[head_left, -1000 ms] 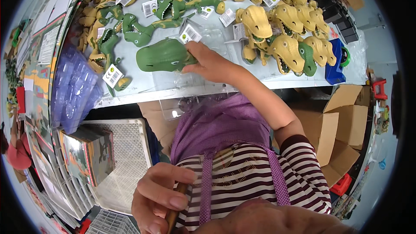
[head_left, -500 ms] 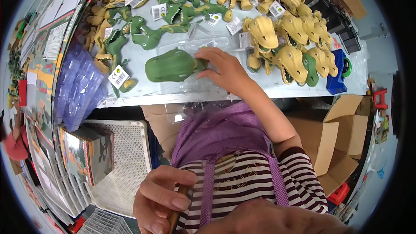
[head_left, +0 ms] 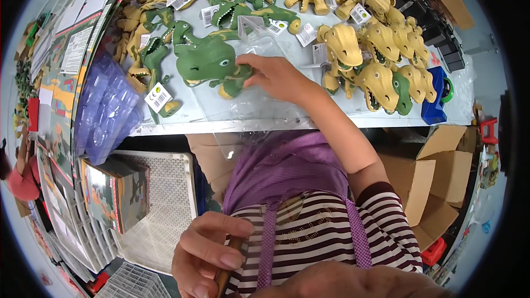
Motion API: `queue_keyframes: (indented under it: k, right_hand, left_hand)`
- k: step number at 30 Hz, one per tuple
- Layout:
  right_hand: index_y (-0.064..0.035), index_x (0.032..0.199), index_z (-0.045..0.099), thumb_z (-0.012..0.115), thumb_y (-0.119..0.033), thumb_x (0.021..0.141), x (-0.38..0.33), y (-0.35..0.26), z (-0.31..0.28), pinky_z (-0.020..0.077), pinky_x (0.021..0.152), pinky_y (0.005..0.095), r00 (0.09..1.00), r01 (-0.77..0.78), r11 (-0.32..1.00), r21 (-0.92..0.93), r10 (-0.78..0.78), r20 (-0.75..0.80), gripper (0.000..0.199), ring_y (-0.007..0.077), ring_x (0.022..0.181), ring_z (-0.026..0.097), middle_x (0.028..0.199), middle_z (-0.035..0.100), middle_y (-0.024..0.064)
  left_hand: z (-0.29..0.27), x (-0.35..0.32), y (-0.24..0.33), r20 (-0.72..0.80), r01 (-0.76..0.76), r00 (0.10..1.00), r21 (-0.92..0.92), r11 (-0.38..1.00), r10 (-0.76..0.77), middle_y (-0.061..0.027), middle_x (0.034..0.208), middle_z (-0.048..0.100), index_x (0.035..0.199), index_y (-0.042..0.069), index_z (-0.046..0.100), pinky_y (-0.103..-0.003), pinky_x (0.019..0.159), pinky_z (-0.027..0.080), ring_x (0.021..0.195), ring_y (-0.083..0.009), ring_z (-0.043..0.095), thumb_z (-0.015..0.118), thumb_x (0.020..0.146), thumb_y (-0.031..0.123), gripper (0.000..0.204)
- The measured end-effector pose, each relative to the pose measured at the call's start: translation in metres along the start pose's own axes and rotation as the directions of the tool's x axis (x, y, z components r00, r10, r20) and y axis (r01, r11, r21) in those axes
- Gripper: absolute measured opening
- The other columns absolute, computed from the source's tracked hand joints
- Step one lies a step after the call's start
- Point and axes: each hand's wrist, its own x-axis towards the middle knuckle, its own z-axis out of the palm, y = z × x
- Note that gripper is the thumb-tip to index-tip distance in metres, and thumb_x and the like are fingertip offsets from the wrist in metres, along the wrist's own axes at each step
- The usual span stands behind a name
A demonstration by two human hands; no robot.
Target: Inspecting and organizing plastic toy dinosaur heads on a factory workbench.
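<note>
My right hand (head_left: 271, 77) is closed on a green toy dinosaur (head_left: 205, 59) with a large head, gripping it at the body. The toy's head points left, with one eye facing up. Beneath it, a clear plastic blister tray (head_left: 251, 110) lies over the table's front edge. Close to my chest, my left hand (head_left: 207, 251) has its fingers curled around a thin brown stick-like thing (head_left: 234, 244), whose kind I cannot make out. Several green toy dinosaurs with white tags lie just beyond, one of them (head_left: 152, 58) left of the held toy.
Several tan toy dinosaurs (head_left: 378, 80) stand at the right beside a blue holder (head_left: 435, 96). Stacked clear trays (head_left: 107, 107) lean at the table's left edge. Below are a white perforated crate (head_left: 165, 187) with printed boxes and an open cardboard box (head_left: 430, 187).
The green toy dinosaur has been turned in my right hand, so its eye and side now show instead of its top. My left hand has barely moved.
</note>
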Motion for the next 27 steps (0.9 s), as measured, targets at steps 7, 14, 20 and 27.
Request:
queue_keyframes:
  k: [7,14,20,27]
  right_hand:
    - [-0.0115,0.116,0.054,0.061,-0.009,0.08,0.004,0.005,0.003,0.0444,0.077,0.0373,0.999,0.034,0.995,-0.094,-0.035,-0.007,0.037,0.0281,0.089,0.059,0.092,0.065,0.0131]
    - [-0.0147,0.121,0.052,0.066,-0.012,0.077,-0.017,0.02,0.021,0.04,0.089,0.0393,0.889,0.252,0.871,-0.421,-0.381,-0.255,0.046,0.0273,0.103,0.055,0.124,0.055,0.0096]
    - [-0.0164,0.129,0.045,0.069,-0.012,0.074,-0.027,0.028,0.018,0.0379,0.096,0.0385,0.89,0.224,0.847,-0.483,-0.379,-0.252,0.06,0.0264,0.111,0.052,0.136,0.045,0.0071]
    - [-0.013,0.127,0.047,0.072,-0.012,0.072,-0.031,0.023,0.015,0.0406,0.089,0.0378,0.83,0.264,0.842,-0.471,-0.447,-0.333,0.061,0.0304,0.101,0.054,0.131,0.049,0.0088]
  left_hand:
    - [0.005,0.003,-0.003,0.037,-0.01,0.999,0.005,1.0,0.01,-0.0111,0.112,0.047,0.124,0.023,0.054,-0.055,0.084,0.044,0.099,-0.0386,0.042,0.038,0.097,0.035,0.034]
    - [0.008,-0.002,-0.002,0.036,-0.005,0.999,0.042,0.999,0.003,-0.0113,0.113,0.047,0.125,0.022,0.053,-0.055,0.085,0.044,0.101,-0.0391,0.042,0.039,0.096,0.034,0.034]
    - [0.006,-0.002,-0.003,0.044,-0.002,0.999,0.032,0.999,0.001,-0.011,0.113,0.046,0.125,0.023,0.053,-0.056,0.087,0.043,0.102,-0.0393,0.042,0.038,0.097,0.034,0.034]
    - [0.001,0.001,-0.004,0.033,0.015,0.999,0.017,1.0,-0.016,-0.0107,0.114,0.047,0.125,0.023,0.053,-0.057,0.088,0.043,0.102,-0.0391,0.042,0.037,0.097,0.035,0.034]
